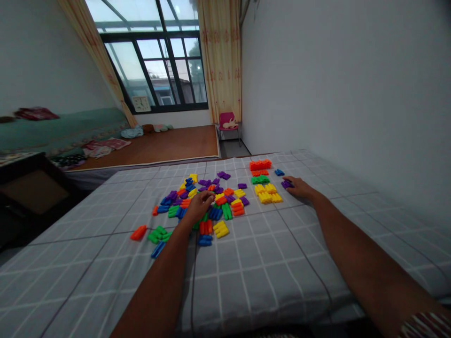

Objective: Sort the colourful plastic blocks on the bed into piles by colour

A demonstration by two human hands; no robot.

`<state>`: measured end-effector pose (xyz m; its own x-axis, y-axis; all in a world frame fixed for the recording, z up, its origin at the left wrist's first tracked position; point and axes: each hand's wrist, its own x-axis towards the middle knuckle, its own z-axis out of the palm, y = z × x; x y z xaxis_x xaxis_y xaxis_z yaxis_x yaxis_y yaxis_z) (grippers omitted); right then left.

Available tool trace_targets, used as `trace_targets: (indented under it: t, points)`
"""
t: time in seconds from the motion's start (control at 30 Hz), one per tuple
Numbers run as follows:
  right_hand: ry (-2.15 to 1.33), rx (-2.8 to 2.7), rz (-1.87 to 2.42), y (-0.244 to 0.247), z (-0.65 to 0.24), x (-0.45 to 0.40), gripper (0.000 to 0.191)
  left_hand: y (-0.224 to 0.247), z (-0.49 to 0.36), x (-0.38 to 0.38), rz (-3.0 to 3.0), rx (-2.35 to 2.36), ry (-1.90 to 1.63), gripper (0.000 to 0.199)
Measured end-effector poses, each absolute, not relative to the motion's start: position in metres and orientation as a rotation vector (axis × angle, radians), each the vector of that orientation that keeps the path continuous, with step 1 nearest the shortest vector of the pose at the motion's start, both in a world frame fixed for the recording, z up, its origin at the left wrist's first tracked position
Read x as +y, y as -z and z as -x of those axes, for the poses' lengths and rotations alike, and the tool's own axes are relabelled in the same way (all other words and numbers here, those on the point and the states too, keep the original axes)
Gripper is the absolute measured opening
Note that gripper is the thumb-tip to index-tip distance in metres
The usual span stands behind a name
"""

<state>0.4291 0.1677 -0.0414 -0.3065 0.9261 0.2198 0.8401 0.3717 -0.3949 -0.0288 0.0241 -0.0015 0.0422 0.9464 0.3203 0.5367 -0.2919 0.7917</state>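
Note:
Many small plastic blocks in purple, blue, green, yellow and orange lie in a loose pile on a grey checked cloth (246, 263). Over the middle of this pile is my left hand (201, 203), its fingers curled together; whatever they may hold is too small to make out. My right hand (298, 187) has its fingers on a purple block (286, 184) at the right. Just beyond it lies a blue block (279, 172). Between the hands stand colour groups: orange blocks (260, 165) at the back, green blocks (260, 179), then yellow blocks (268, 193).
An orange piece (138, 233) and green blocks (159, 234) lie at the left of the pile. A white wall (345, 94) runs along the right. Behind are a brown bed mat (169, 145), a pink chair (227, 120) and a window.

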Motion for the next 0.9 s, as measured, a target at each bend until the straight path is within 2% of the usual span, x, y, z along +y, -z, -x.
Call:
trace_targets:
  t: [0.37,0.6,0.7,0.8,0.9]
  points:
    - [-0.375,-2.134,1.375,0.047,-0.422,0.169,0.055,-0.020,0.024,0.022,-1.949,1.533,-1.174,0.026]
    - [-0.321,-2.152,1.421,0.043,-0.421,0.163,0.057,-0.050,0.077,0.030,-2.010,1.830,-1.032,0.027]
    - [-0.230,-2.012,1.417,0.026,-0.411,0.161,0.055,-0.040,0.103,0.024,-1.981,1.943,-0.930,0.026]
    - [-0.143,-1.837,1.333,-0.002,-0.374,0.146,0.043,-0.018,0.113,0.014,-1.992,1.942,-0.846,0.024]
    - [-0.279,-2.053,1.104,-0.025,-0.310,0.115,0.033,0.000,0.113,0.006,-2.015,1.913,-0.889,0.025]
